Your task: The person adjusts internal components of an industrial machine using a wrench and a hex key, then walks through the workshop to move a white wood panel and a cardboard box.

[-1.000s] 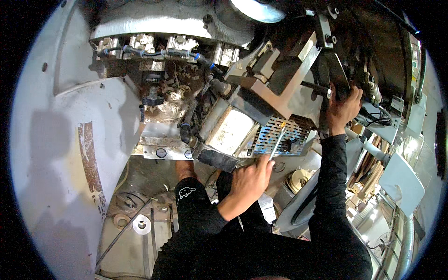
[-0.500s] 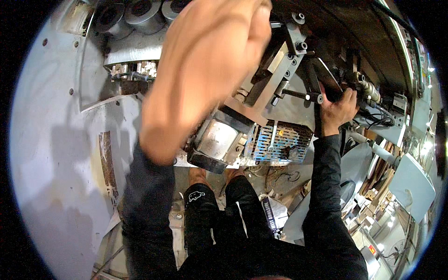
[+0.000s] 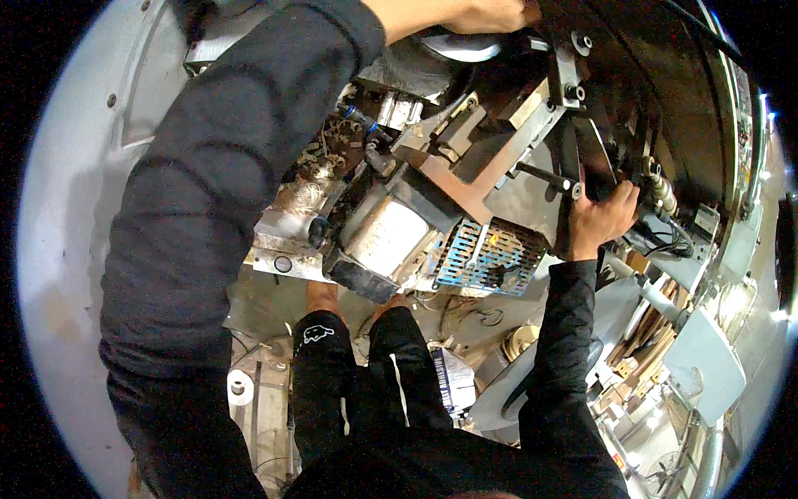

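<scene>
My left arm in a dark sleeve crosses the view from lower left to the top. My left hand point(image 3: 478, 15) sits at the top edge, against the upper part of a grimy machine point(image 3: 465, 158) beside a shiny round metal part point(image 3: 455, 46); its fingers are partly cut off by the rim. My right hand point(image 3: 600, 218) is closed around a dark bar on the machine's right side, just below a black rod point(image 3: 544, 176) with a bolt head. Between the two arms lie a blue perforated grille point(image 3: 490, 254) and a pale motor block point(image 3: 386, 237).
My legs in black shorts point(image 3: 391, 366) stand below the machine on a dirty metal floor. A white roll point(image 3: 239, 387) lies lower left. A curved grey panel point(image 3: 66, 249) fills the left. Cables, grey boxes and wooden strips point(image 3: 657, 333) crowd the right.
My left hand has left the blue grille and swung up past the camera to the machine's top. The thin tool it held is out of sight. My right hand keeps its grip.
</scene>
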Demonstrator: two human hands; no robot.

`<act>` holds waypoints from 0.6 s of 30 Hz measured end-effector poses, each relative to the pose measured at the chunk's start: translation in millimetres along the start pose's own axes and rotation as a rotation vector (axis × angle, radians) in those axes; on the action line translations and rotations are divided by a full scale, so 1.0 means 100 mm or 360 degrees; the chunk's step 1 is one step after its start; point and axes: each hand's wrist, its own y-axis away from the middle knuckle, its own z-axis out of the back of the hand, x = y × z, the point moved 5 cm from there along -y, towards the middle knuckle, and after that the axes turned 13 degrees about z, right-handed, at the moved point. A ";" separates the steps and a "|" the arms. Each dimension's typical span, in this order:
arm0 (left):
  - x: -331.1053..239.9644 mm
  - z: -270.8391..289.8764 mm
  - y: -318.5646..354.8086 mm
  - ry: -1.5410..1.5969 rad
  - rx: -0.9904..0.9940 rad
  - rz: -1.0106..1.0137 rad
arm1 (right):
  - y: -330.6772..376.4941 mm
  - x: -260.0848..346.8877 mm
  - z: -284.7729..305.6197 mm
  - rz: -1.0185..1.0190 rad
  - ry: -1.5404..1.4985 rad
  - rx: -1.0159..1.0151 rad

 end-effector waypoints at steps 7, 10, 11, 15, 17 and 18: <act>0.05 -0.01 0.06 0.0257 -0.0032 0.0338 | -0.02 0.04 0.03 -0.0031 -0.0091 -0.0087; 0.04 0.01 0.11 0.0199 -0.0133 0.0240 | 0.00 0.01 0.02 -0.0046 -0.0076 -0.0061; 0.03 0.01 0.13 0.0172 -0.0215 0.0166 | 0.00 0.01 0.01 -0.0046 -0.0065 -0.0058; -0.01 -0.02 0.17 -0.0047 -0.0541 -0.0083 | 0.01 0.01 0.03 -0.0037 -0.0102 -0.0019; 0.02 -0.02 0.28 0.0166 -0.1059 -0.0262 | -0.01 0.04 0.06 -0.0016 -0.0081 -0.0035; 0.04 -0.01 0.35 0.0271 -0.1315 -0.0352 | 0.00 0.04 0.05 -0.0013 -0.0092 -0.0040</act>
